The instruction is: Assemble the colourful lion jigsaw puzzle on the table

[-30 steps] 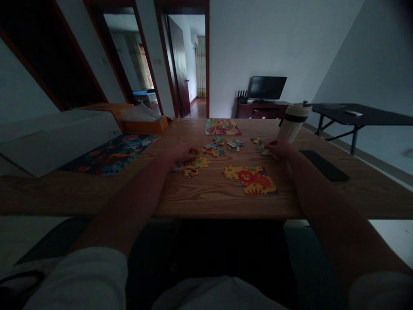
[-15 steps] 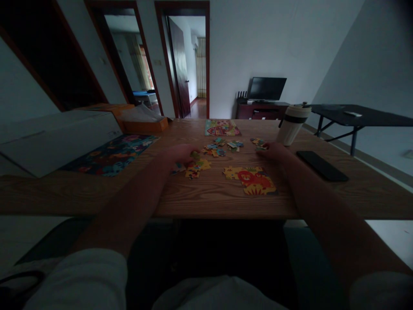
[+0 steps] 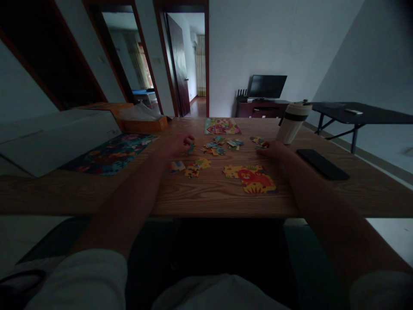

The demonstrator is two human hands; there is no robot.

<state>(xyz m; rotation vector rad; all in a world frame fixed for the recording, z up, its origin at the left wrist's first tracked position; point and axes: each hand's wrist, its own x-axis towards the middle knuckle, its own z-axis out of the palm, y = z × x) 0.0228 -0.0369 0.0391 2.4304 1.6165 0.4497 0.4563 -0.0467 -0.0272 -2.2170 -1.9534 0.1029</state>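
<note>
My left hand (image 3: 182,144) is closed on a greenish puzzle piece (image 3: 190,148), tilted up off the table. Nearer to me lie yellow puzzle pieces (image 3: 200,163) and a pale piece (image 3: 177,166). My right hand (image 3: 272,149) rests by a small group of pieces (image 3: 257,140) on the right, its fingertips together at a piece; what they grip is too small to tell. Between the hands are loose piles of pieces (image 3: 215,148). A joined section with a red lion (image 3: 254,177) lies flat in front of my right hand.
On the wooden table (image 3: 206,202) stand a white bottle (image 3: 293,122) and a black phone (image 3: 322,164) at right. A colourful picture card (image 3: 222,126) lies at the back. At left are a dark floral sheet (image 3: 111,155), a white box (image 3: 61,135) and an orange box (image 3: 145,125).
My left hand has moved up and slightly left with the greenish piece, away from the yellow pieces. The pale piece now shows more fully. My right hand has stayed in place.
</note>
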